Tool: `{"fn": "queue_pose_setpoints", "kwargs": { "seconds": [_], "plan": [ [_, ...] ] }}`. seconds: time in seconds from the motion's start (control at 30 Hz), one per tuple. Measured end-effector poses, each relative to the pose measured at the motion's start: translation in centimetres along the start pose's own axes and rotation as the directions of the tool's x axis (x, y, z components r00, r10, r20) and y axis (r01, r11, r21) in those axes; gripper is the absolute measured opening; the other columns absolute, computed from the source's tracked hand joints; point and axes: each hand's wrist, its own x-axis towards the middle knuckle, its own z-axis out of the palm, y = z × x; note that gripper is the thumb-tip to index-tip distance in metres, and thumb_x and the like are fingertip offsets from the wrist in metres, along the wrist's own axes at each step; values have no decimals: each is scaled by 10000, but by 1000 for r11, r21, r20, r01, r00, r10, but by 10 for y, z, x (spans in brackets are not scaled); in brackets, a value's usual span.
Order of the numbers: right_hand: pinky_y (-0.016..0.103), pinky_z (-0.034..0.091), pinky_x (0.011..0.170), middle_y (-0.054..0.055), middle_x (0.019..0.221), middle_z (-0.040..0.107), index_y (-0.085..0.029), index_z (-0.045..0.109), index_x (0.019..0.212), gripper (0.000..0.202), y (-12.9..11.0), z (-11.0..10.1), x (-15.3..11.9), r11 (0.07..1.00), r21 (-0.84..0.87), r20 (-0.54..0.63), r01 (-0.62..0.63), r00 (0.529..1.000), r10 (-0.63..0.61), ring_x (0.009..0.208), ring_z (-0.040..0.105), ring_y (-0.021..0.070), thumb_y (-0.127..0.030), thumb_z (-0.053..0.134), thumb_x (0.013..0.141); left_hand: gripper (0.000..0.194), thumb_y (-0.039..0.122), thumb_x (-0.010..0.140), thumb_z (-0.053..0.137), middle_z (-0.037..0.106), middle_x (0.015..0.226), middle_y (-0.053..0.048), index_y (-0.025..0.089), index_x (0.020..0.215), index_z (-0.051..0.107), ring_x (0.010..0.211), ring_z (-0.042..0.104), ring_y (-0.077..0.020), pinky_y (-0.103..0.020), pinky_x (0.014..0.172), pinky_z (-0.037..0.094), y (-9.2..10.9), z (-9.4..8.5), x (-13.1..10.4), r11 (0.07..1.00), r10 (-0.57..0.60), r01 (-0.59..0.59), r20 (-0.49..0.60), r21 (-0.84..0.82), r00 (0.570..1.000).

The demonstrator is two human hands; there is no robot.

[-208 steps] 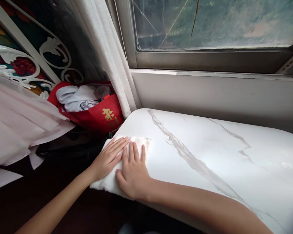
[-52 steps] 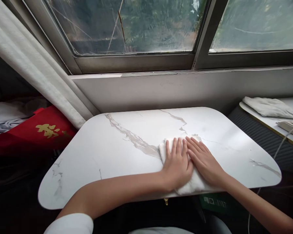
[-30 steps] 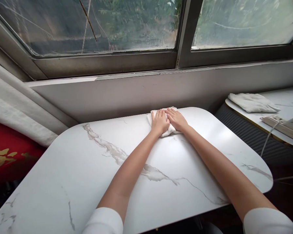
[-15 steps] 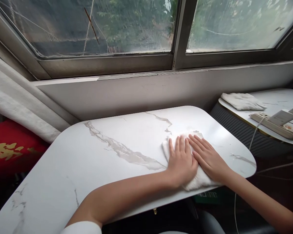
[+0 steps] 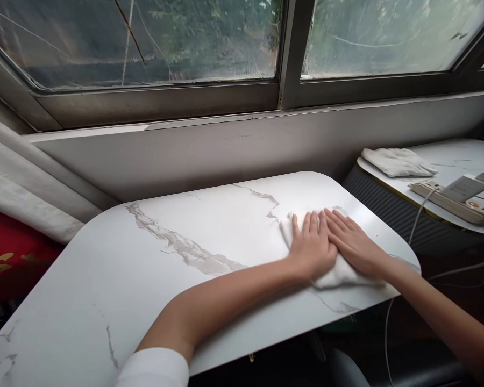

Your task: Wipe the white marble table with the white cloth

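A white cloth (image 5: 347, 274) lies folded on the right part of a white marble-patterned table (image 5: 125, 263). My left hand (image 5: 312, 250) presses flat on the cloth, fingers stretched forward. Beside it, my right hand (image 5: 355, 244) rests on the cloth too, its fingers flat and pointing up to the left. The two hands touch at the thumbs. Much of the cloth is hidden under them.
A second table (image 5: 463, 153) at the right bears another white cloth (image 5: 397, 161) and a power strip (image 5: 452, 203) with a white charger (image 5: 465, 188) and cables. Behind stands a window (image 5: 221, 43). A pale curtain (image 5: 20, 177) and red fabric (image 5: 16, 258) are at left.
Both hands and the cloth have slid away from the table's near edge and slightly to the right. More tabletop shows in front of the cloth. The view has shifted a little.
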Motion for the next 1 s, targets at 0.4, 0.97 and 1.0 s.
{"fn": "queue_pose_setpoints", "kwargs": {
  "seconds": [0.4,0.97,1.0],
  "plan": [
    [468,295,1088,130,1441,410,-113,418,1385,493,111,17,157,998,52,-72,19,997,-15,1351,328,243,-287,247,956,588,272,917,165,248,1526,-107,54,1462,199,1410,171,-231,-506,1144,44,-56,14,166,984,-175,177,-62,25,983],
    [470,275,1115,83,1469,375,-174,379,1417,558,108,-2,31,990,107,-114,-90,988,102,1363,306,223,-395,172,948,603,304,923,167,244,1522,-142,-6,1436,237,1413,150,-257,-530,1142,25,28,29,110,999,-43,42,-70,-14,997],
    [467,285,1111,83,1471,371,-180,358,1428,563,100,-6,13,990,96,-121,-107,986,118,1362,309,223,-403,162,950,607,310,925,165,247,1520,-145,-11,1436,234,1415,143,-260,-533,1142,24,39,28,98,1000,-22,21,-65,-23,998]
  ]
}}
